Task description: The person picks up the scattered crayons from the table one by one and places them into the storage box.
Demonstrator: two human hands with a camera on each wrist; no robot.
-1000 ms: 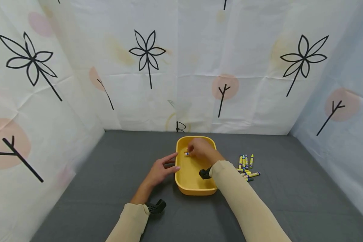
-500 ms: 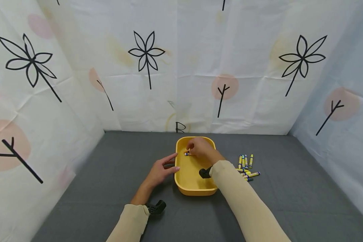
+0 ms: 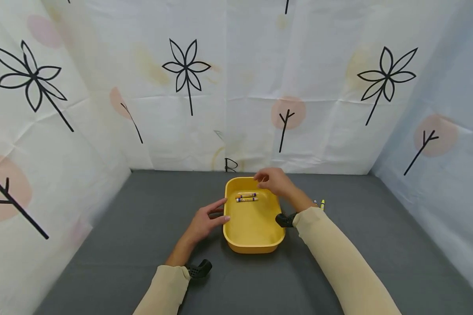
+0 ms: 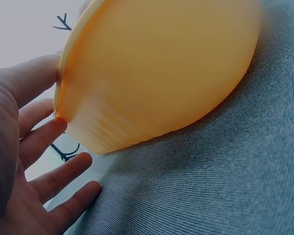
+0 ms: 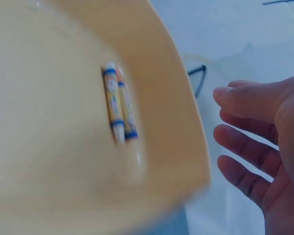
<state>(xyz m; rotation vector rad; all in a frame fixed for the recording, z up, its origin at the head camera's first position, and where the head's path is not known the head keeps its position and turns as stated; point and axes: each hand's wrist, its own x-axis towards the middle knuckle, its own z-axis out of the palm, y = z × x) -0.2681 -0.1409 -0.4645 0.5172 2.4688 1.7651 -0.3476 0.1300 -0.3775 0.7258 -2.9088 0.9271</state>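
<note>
Crayons in tray: two crayons [image 3: 247,197] lie side by side, just beside each other, in the far part of the yellow tray [image 3: 236,239], a little below the centre of the head view.
Crayon look: short sticks in yellow wrappers with blue bands; in the right wrist view one shows a white tip, the other an orange one [image 5: 118,104].
Tray: one, rounded oblong, plain yellow plastic, standing flat on the grey counter [image 3: 142,245] at lower centre of the head view.
Loose crayons: at least two tips [image 3: 320,203] show just right of the right sleeve; the rest is hidden behind the arm, so no full count is possible.
Left hand [image 3: 205,221]: fingers straight and spread, holding nothing, laid against the tray's left outer wall; the left wrist view shows fingertips [image 4: 54,129] touching the wall.
Right hand [image 3: 273,180]: fingers loosely apart, holding nothing, hovering over the tray's far right rim, clear of the crayons.
Backdrop: white sheets printed with black flowers and pink circles, filling the upper half.
</note>
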